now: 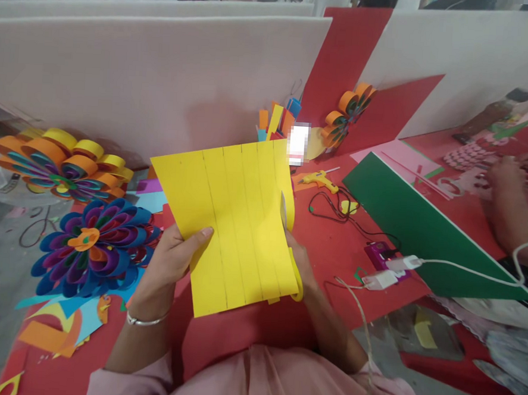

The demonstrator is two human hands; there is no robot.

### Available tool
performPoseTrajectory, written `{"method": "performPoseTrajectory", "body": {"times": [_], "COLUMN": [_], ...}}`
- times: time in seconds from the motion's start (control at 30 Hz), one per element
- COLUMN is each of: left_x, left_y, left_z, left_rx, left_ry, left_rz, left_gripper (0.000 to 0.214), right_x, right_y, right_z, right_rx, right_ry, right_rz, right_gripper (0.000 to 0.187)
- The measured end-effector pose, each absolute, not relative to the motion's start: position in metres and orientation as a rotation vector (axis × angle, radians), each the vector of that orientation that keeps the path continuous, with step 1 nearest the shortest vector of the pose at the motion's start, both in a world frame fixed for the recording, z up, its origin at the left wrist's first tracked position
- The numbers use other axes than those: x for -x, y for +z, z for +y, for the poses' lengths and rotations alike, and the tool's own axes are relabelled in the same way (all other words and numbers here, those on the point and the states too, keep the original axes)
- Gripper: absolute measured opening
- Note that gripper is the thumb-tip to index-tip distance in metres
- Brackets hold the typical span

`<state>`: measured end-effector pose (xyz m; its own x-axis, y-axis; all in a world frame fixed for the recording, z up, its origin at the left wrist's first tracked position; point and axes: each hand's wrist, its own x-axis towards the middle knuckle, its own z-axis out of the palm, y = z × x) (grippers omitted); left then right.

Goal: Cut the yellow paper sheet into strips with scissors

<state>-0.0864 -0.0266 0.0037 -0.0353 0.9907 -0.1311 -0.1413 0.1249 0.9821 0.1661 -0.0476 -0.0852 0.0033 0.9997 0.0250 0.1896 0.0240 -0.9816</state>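
Note:
I hold a yellow paper sheet (231, 219) marked with several parallel lines up in front of me. My left hand (171, 257) grips its lower left edge, thumb on the front. My right hand (300, 262) is mostly hidden behind the sheet's right side and is closed on yellow-handled scissors (288, 235), whose blade shows at the sheet's right edge, where a strip curls away.
Two rolled-paper flowers lie at left, an orange-yellow flower (60, 164) and a blue-purple flower (95, 247). On the red table (332, 249): a yellow glue gun (321, 180), black cable, a white charger (384, 279), a green board (423, 231). Another person's arm (509, 206) is at right. White partitions stand behind.

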Motion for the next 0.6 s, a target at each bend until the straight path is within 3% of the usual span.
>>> {"method": "performPoseTrajectory", "body": {"times": [0.6], "left_x": [0.083], "left_y": [0.0069], "left_z": [-0.0271], "left_rx": [-0.992], "left_ry": [1.198], "left_rz": [1.215], "left_gripper": [0.031], "right_x": [-0.1624], "right_y": [-0.0799], "right_z": [-0.0502], "right_rx": [1.271], "right_ry": [1.127], "right_rz": [-1.302], "right_gripper": [0.027]}}
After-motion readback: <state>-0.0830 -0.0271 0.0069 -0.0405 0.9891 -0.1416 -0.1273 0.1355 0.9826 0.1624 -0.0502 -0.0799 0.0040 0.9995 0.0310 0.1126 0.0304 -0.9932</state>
